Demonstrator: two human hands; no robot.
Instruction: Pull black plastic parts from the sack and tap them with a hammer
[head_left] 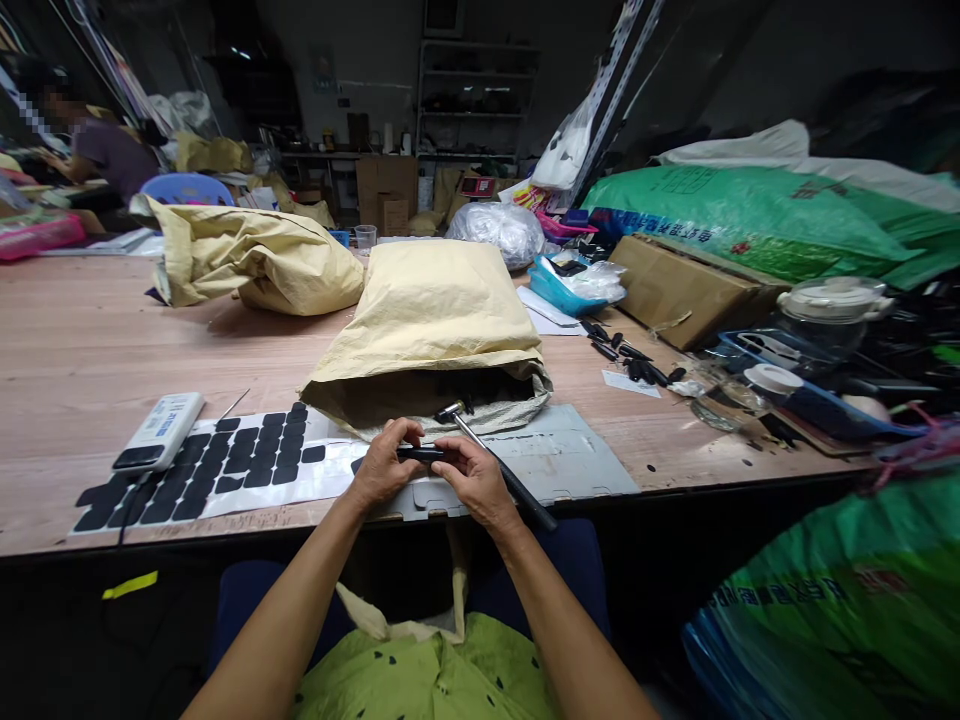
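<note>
Between my two hands is a small black elongated piece (421,453), held level over the table's front edge. My left hand (386,465) pinches its left end, and my right hand (476,475) has its fingers closed on the right end. A hammer (499,465) with a metal head and black handle lies slanted beside my right hand, partly behind it. Just beyond my hands, a cream sack (442,300) lies with its dark mouth facing me. Under my hands is a grey flat board (570,455). To the left lies a white sheet of black rounded stickers (262,450).
A white handheld device (159,432) rests on the sticker sheet. Another cream sack (277,265) lies at the back left. Black pieces (634,360) are scattered at right, near a cardboard box (686,290) and a blue tray (892,425). A person (112,150) sits far left.
</note>
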